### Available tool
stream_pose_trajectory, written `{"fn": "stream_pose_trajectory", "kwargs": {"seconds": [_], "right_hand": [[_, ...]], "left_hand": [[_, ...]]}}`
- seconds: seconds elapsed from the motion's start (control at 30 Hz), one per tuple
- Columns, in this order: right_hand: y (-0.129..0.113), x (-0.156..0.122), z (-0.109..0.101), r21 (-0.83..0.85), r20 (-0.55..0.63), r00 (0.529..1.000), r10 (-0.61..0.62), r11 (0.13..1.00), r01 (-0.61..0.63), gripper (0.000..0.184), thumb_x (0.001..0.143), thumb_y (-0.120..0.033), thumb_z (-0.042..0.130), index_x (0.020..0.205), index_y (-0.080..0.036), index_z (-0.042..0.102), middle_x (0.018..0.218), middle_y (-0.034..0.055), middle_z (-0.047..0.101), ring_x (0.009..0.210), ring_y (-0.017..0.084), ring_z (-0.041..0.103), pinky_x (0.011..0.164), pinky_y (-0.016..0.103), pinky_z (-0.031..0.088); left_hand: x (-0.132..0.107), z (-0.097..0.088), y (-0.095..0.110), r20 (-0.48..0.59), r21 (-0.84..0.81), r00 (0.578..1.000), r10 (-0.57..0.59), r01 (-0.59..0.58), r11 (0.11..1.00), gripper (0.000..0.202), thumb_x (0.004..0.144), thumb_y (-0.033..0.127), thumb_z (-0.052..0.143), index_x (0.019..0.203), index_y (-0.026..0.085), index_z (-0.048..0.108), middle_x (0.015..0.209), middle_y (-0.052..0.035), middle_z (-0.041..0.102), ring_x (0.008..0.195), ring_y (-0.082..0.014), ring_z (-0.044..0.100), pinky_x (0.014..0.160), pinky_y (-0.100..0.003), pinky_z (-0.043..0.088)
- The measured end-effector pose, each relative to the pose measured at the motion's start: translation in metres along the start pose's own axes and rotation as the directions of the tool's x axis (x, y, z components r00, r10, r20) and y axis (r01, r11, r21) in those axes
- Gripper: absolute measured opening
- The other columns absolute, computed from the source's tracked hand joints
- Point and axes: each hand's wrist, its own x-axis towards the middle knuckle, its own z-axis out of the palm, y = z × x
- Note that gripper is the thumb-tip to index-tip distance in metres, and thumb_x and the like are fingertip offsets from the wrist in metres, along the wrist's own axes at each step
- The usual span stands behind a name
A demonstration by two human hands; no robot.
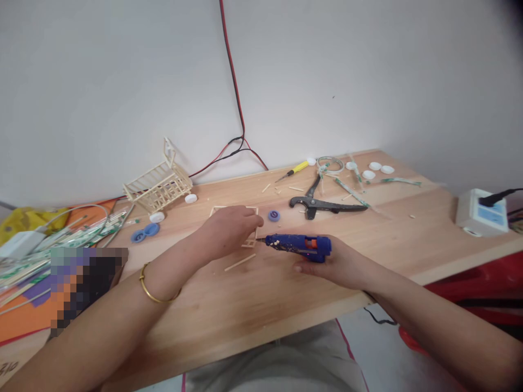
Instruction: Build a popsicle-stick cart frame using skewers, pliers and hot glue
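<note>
A right hand (341, 262) grasped a blue glue gun (298, 246), its nozzle at the right edge of a small stick frame (234, 207) on a wooden table (261, 316).

The frame lay beneath the left hand (229, 231), partly hidden by fingers whose grip could not be told; a loose stick (240, 262) lay nearby.

I've got the small stick frame (249, 243) at clock centre on the table (229, 310), left hand (232, 228) over it. Glue gun (292, 244) in right hand (335, 264) at 3–4; loose stick (240, 262) at 6; stick model (163, 189) at 10; screwdriver (300, 167) at 1–2; cutter (314, 204) at 2–3; socket box (482, 215) far out at 3.
</note>
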Motion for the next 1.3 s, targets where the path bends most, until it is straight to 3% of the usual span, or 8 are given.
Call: {"fn": "stream_pose_trajectory", "kwargs": {"seconds": [0.2,0.37,0.47,0.57,0.73,0.87,1.0,1.3], "right_hand": [[0.006,-0.005,-0.007,-0.202,-0.091,0.993,0.081,0.974,-0.098,0.046,0.08,-0.036,0.063,0.124,-0.026,0.055,0.117,0.004,0.065,0.104,0.024,0.061,0.09,0.039,0.049],[0.012,-0.011,-0.02,-0.633,-0.372,0.928,0.005,0.731,-0.257,0.039,0.071,-0.05,0.067,0.092,-0.019,0.055,0.09,0.0073,0.061,0.077,0.023,0.059,0.065,0.034,0.047],[0.016,-0.017,-0.022,-0.735,-0.348,0.937,0.008,0.618,-0.278,0.041,0.072,-0.053,0.065,0.091,-0.019,0.051,0.098,0.0096,0.056,0.078,0.023,0.059,0.063,0.033,0.046],[0.017,-0.025,-0.023,-0.738,-0.282,0.957,0.074,0.62,-0.265,0.039,0.073,-0.048,0.064,0.097,-0.02,0.051,0.104,0.0099,0.054,0.082,0.023,0.059,0.069,0.034,0.048],[-0.001,-0.032,-0.039,-0.724,-0.126,0.99,0.061,0.677,-0.134,0.051,0.069,-0.044,0.07,0.113,-0.023,0.053,0.111,0.009,0.056,0.097,0.025,0.057,0.079,0.036,0.048],[-0.023,-0.009,-0.045,-0.75,-0.227,0.956,-0.186,0.659,-0.049,0.015,0.086,-0.03,0.054,0.096,-0.021,0.061,0.092,0.0068,0.061,0.085,0.02,0.059,0.073,0.032,0.047],[-0.028,0.032,-0.028,-0.739,-0.038,0.895,-0.445,0.616,0.274,0.015,0.089,-0.023,0.051,0.093,-0.018,0.065,0.085,0.0068,0.063,0.081,0.017,0.059,0.073,0.03,0.046],[-0.017,0.081,-0.007,-0.735,0.187,0.839,-0.512,0.494,0.465,0.019,0.087,-0.017,0.055,0.1,-0.019,0.067,0.091,0.008,0.064,0.084,0.018,0.058,0.073,0.03,0.041]], "left_hand": [[0.0,-0.002,0.0,0.02,0.011,1.0,-0.008,0.008,1.0,0.022,0.082,0.01,0.049,0.098,0.019,0.061,0.092,-0.0047,0.064,0.088,-0.0176,0.06,0.076,-0.028,0.046],[0.0,-0.004,0.001,0.041,0.034,0.999,-0.011,0.01,0.999,0.022,0.081,0.011,0.052,0.098,0.02,0.061,0.092,-0.0048,0.064,0.087,-0.0178,0.06,0.073,-0.028,0.046],[0.0,-0.004,0.001,0.049,0.038,0.999,-0.016,0.014,0.999,0.026,0.08,0.009,0.052,0.101,0.021,0.061,0.094,-0.0048,0.065,0.088,-0.0185,0.061,0.073,-0.028,0.046],[-0.002,-0.003,0.0,0.035,0.031,0.999,-0.028,0.027,0.999,0.034,0.08,0.005,0.049,0.107,0.023,0.059,0.096,-0.0042,0.065,0.09,-0.0187,0.062,0.074,-0.028,0.046],[-0.007,-0.01,0.003,-0.056,0.019,0.994,-0.095,0.096,0.995,0.049,0.08,0.002,0.045,0.124,0.023,0.049,0.101,-0.0055,0.065,0.093,-0.0193,0.061,0.078,-0.03,0.047],[-0.021,-0.02,0.017,-0.255,-0.018,0.939,-0.232,0.236,0.972,0.032,0.085,0.008,0.043,0.111,0.018,0.057,0.104,-0.007,0.064,0.095,-0.0197,0.06,0.078,-0.031,0.048],[-0.041,-0.012,0.037,-0.368,-0.173,0.863,-0.347,0.304,0.937,0.02,0.089,0.017,0.043,0.099,0.017,0.06,0.102,-0.0062,0.064,0.092,-0.0179,0.061,0.078,-0.031,0.051],[-0.046,0.015,0.054,-0.281,-0.19,0.839,-0.466,0.427,0.884,0.024,0.088,0.017,0.047,0.109,0.017,0.057,0.114,-0.0081,0.062,0.095,-0.0195,0.063,0.078,-0.033,0.053]]}}
